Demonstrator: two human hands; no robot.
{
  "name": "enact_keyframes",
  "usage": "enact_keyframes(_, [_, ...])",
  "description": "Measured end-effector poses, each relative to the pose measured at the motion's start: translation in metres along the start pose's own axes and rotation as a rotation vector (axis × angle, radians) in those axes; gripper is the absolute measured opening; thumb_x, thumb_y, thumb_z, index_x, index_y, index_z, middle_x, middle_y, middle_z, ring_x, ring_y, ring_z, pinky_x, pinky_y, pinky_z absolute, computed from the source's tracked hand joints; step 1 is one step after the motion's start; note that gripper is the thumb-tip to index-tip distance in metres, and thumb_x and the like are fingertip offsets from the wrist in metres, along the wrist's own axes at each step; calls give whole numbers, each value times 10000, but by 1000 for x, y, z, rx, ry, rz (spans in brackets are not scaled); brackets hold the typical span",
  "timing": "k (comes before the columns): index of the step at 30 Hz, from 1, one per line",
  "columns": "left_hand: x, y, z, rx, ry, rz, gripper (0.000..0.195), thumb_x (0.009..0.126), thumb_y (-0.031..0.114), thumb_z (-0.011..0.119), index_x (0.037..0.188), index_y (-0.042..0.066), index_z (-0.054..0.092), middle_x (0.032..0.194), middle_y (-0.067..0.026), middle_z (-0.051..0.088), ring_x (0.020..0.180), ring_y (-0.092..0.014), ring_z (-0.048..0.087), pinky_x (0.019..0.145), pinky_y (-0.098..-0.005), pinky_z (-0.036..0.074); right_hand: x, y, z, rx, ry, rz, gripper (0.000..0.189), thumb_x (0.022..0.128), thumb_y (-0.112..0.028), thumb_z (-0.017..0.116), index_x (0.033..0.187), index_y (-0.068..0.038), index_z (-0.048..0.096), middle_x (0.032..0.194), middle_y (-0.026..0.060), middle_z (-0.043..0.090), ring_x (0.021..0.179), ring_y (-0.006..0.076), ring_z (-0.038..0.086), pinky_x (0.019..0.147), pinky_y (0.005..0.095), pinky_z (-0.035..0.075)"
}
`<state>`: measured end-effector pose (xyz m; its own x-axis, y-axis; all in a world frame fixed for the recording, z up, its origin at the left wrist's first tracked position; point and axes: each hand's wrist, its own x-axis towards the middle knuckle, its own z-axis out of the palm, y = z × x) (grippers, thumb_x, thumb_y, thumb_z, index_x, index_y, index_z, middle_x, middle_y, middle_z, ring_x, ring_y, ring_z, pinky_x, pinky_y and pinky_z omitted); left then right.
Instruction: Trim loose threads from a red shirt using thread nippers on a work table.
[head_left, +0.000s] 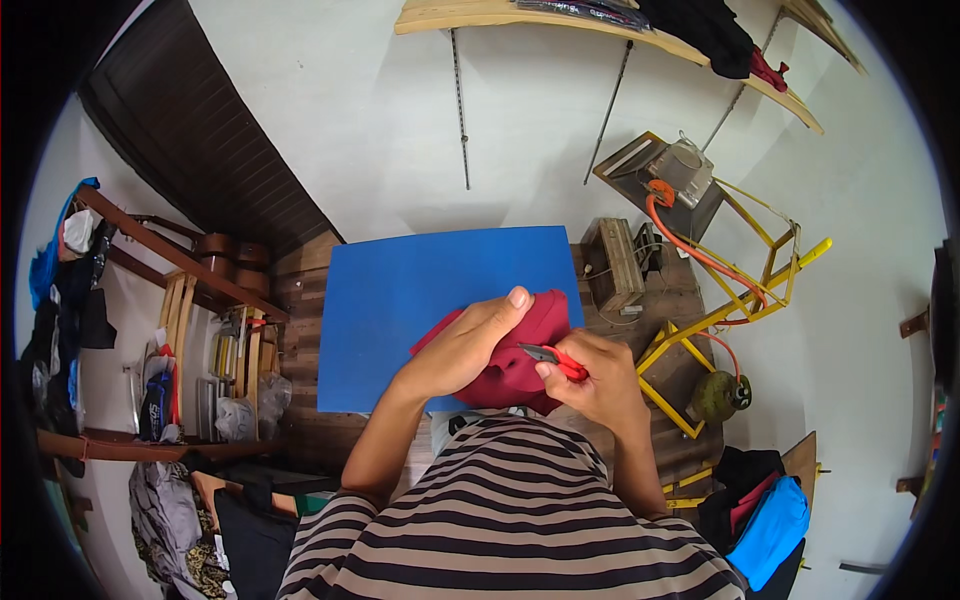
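Observation:
A dark red garment (546, 319) is bunched up in front of my body, over the near right part of a blue tabletop (420, 285). My left hand (469, 341) holds the cloth from the left, with the thumb on top and the fingers hidden under or behind the fabric. In my right hand (592, 367) are small red-handled thread snips (551, 356). Their dark blades point left, over the cloth and close to my left hand. Whether the blades touch the fabric, I cannot tell.
At the right stand a wooden box (616, 262), a yellow metal frame (716, 300) with an orange hose, and a green gas cylinder (716, 396). Folded clothes (772, 525) lie at the lower right. A rack (180, 255) with hung garments is on the left; a wooden shelf (540, 16) is above.

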<state>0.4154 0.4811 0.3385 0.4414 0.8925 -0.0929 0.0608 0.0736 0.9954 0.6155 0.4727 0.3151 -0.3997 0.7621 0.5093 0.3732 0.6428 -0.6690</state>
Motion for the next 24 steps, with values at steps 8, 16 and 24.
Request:
enact_keyframes(8, [5, 3, 4, 167, 144, 133, 642, 1018, 527, 240, 833, -60, 424, 796, -60, 464, 778, -171, 386, 788, -328, 394, 2, 1, -3, -214, -12, -54, 212, 726, -134, 754, 783, -28, 579, 650, 81, 511, 500, 231, 487, 474, 305, 403])
enact_keyframes(16, [11, 5, -1, 30, 225, -41, 826, 970, 639, 213, 1252, -68, 531, 770, 29, 281, 685, -91, 273, 611, -236, 289, 8, 14, 15, 307, 166, 246, 214, 818, -69, 706, 959, -10, 555, 837, 52, 599, 558, 91, 521, 514, 223, 443])
enact_keyframes(24, [10, -16, -18, -321, 328, -7, 457, 1009, 383, 436, 1205, -18, 533, 888, 7, 520, 790, -71, 483, 728, -223, 418, 38, 24, 32, 750, 113, 400, 220, 833, -25, 681, 983, -18, 522, 801, 55, 612, 557, 62, 552, 520, 223, 466])
